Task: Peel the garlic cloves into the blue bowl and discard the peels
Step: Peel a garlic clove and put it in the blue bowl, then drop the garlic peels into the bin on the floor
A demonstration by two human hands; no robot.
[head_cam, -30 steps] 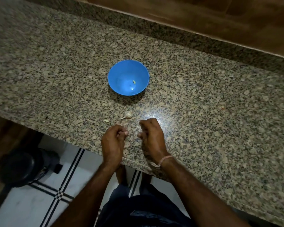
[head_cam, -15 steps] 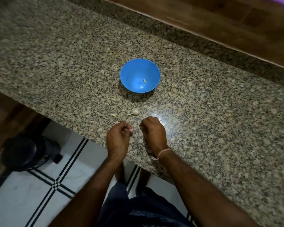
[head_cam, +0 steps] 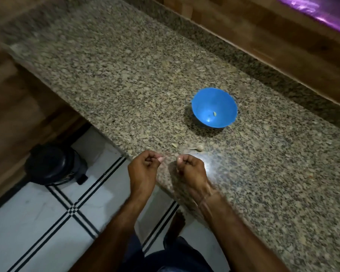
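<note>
While both forearms slant in from the bottom edge, the left hand point(head_cam: 144, 169) and the right hand point(head_cam: 191, 169) hang side by side, near each other but apart, at the near edge of the counter point(head_cam: 126, 85). The left one is over the counter's corner, partly above the floor point(head_cam: 47, 222); the right one is wholly over the stone. Both are turned knuckles up with the fingers curled tight into the palm. Each thumb lies against its forefinger, and the two thumb tips point at one another across the gap.

With the palms facing down, the inside of each fist is hidden. A pale spot at the left thumb tip may be the nail or a scrap of garlic, and I cannot tell whether either hand has anything in its pinch. The right wrist and forearm are smeared by blur.

A garlic piece point(head_cam: 199, 147) lies on the counter just beyond the right hand, between it and the bowl point(head_cam: 202, 107), too blurred to show whether its skin is on. A small pale scrap point(head_cam: 174, 145) lies just to its left. The bowl stands upright farther back, well apart from both hands, with one small clove point(head_cam: 214, 114) low on its inner wall.

Down on the floor at the left sits a dark bin point(head_cam: 53, 163), its detail lost in shadow. A purple sheet point(head_cam: 322, 14) is cut off by the top right corner, and dark clothing point(head_cam: 175, 260) by the bottom edge.
</note>
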